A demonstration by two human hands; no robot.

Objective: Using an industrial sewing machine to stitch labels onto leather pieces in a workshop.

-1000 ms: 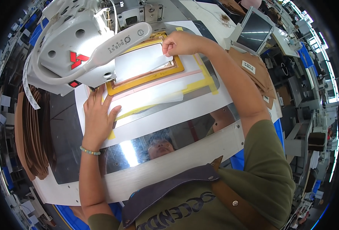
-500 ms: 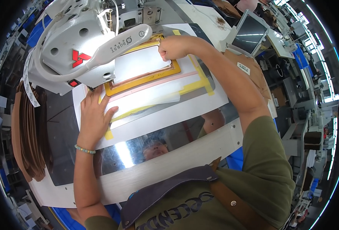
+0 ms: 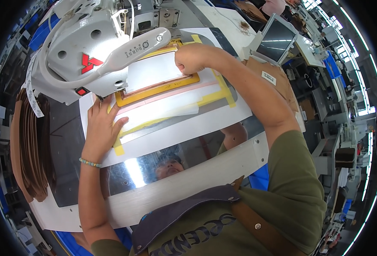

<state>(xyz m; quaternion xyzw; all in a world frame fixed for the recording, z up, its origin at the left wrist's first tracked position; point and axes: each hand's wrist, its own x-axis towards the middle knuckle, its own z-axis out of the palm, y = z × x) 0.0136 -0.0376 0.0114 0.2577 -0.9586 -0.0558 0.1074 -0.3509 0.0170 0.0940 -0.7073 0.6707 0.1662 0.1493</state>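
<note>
A yellow-rimmed rectangular frame [image 3: 163, 92] lies on a white sheet [image 3: 184, 124] under the sewing machine head [image 3: 79, 51]. Inside the frame is a smooth white panel [image 3: 150, 72] with a thin brown border. My right hand [image 3: 192, 59] is curled into a fist on the panel's right end, by the frame's inner edge; its palm side is hidden, so I cannot tell what it holds. Flat at the frame's near left corner rests my left hand [image 3: 99, 128], fingers spread, thumb over a clear taped sheet. Its fingertips reach below the machine head.
A curved white handle-like light [image 3: 128, 53] arches over the frame's left part. Brown folded pieces [image 3: 28, 145] stand stacked at the left. A screen [image 3: 277, 40] and brown packets [image 3: 267, 79] sit at the right. Shiny metal plate [image 3: 188, 160] covers the near table.
My right fist has slid a little nearer along the panel's right end. My left hand stays flat at the frame's corner. The whole view has shifted slightly.
</note>
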